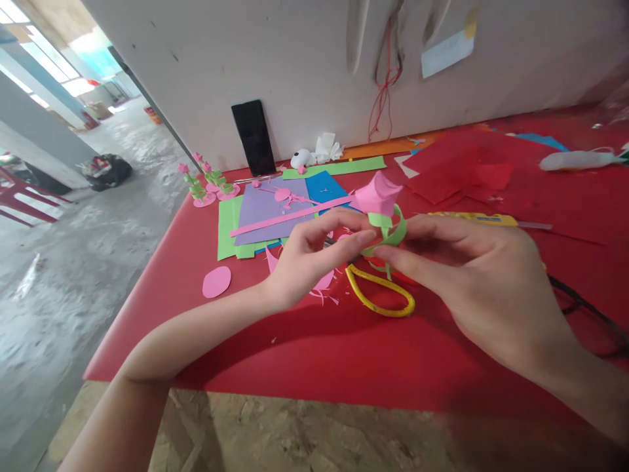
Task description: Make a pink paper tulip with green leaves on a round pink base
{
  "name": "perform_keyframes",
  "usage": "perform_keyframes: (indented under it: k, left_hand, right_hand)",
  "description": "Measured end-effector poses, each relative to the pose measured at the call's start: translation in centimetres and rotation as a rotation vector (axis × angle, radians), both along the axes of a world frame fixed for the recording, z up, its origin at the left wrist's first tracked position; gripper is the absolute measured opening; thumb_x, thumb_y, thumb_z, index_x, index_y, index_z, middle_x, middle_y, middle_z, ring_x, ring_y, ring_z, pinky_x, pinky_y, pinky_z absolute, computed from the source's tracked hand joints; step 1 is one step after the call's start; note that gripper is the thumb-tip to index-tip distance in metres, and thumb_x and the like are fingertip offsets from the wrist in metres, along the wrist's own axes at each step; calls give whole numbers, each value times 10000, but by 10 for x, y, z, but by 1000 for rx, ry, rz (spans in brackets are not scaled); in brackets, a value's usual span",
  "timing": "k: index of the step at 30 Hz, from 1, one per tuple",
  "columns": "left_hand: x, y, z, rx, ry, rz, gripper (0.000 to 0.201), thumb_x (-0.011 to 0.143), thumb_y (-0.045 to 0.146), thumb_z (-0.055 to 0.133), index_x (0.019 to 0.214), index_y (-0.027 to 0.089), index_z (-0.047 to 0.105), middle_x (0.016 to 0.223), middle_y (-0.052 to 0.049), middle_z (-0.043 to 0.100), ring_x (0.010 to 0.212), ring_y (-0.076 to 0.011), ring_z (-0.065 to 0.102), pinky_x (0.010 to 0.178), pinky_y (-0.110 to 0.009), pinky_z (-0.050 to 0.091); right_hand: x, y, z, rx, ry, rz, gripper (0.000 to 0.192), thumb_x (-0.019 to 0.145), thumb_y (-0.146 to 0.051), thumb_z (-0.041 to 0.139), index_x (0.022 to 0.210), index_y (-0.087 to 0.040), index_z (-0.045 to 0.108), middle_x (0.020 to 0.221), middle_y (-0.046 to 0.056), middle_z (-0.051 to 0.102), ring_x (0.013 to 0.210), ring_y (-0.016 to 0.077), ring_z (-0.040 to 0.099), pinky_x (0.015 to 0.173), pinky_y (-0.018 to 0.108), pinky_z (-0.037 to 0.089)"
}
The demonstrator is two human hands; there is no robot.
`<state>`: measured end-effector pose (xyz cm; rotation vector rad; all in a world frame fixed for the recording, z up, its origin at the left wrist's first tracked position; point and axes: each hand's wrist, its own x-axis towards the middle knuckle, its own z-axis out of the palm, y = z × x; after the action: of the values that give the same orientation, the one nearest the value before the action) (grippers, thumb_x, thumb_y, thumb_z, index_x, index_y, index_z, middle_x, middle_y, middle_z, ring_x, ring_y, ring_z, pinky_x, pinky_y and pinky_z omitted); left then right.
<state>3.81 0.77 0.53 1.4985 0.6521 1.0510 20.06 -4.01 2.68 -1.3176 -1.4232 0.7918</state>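
Observation:
Between my two hands, above the red table, is a paper flower (377, 196) with a pink folded head and a curled green paper strip (397, 228) below it. My left hand (314, 255) pinches the green part from the left with thumb and fingers. From the right, my right hand (472, 269) pinches the same green strip; its fingertips are partly hidden behind the paper. Scissors with a yellow handle (381, 311) lie on the table just under the hands, their blades mostly covered. Pink paper scraps (324, 280) lie around them.
Finished-looking small paper flowers (196, 190) stand at the back left corner. A black phone (253, 137) leans on the wall. A purple sheet (270, 210), a pink disc (217, 282), red sheets (457, 170), a yellow cutter (486, 219) and a glue bottle (574, 160) lie about.

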Motion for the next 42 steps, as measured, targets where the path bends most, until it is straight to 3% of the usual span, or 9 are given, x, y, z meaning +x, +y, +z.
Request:
perform_keyframes:
  k: [6,12,16,22,30,38,42]
  left_hand:
    - [1,-1,-3,-17,-62,-34,117,819,355,673,838,242,700,950,9,695,940,-105,629,793,-210,524]
    - [2,-4,1,57,-16,18,158,767,337,726,842,208,676,895,-6,674,865,-101,623,747,-203,537]
    - [3,-3,4,33,33,38,208,744,373,746,785,189,658,834,-4,660,786,-90,612,679,-197,513]
    - [2,-1,5,-103,59,-67,279,742,438,734,743,165,678,769,2,659,695,-68,598,624,-182,477]
    - [2,0,1,-133,-19,-81,190,744,385,745,696,202,726,739,19,629,715,-57,557,657,-180,446]
    - [4,-1,4,-205,-30,-56,212,647,369,818,679,183,721,742,22,638,674,-45,566,601,-161,448]
    - [4,0,4,-155,-49,-58,174,663,340,813,689,193,722,738,28,646,697,-40,573,635,-153,455]
  right_hand:
    - [0,1,-3,-21,101,15,217,657,-424,773,742,-227,740,729,-12,662,578,54,520,481,163,377]
    - [2,5,-3,-134,376,148,127,669,-315,786,764,-247,737,764,-33,669,695,47,604,627,140,483]
    - [2,9,-3,-258,475,168,220,580,-327,837,662,-189,687,703,-25,637,642,40,576,583,147,451]
    - [3,15,-6,-403,684,216,319,438,-293,893,605,-202,636,706,-37,636,692,85,609,648,221,507]
    - [2,14,-8,-398,697,305,184,546,-258,859,658,-252,713,722,-52,658,652,40,599,618,162,495]
    - [3,13,-9,-272,566,296,143,596,-255,824,715,-257,745,787,-27,685,724,51,621,653,136,505]
    - [2,11,-11,-230,472,289,116,641,-286,797,722,-235,732,729,-25,648,681,43,586,601,122,478]
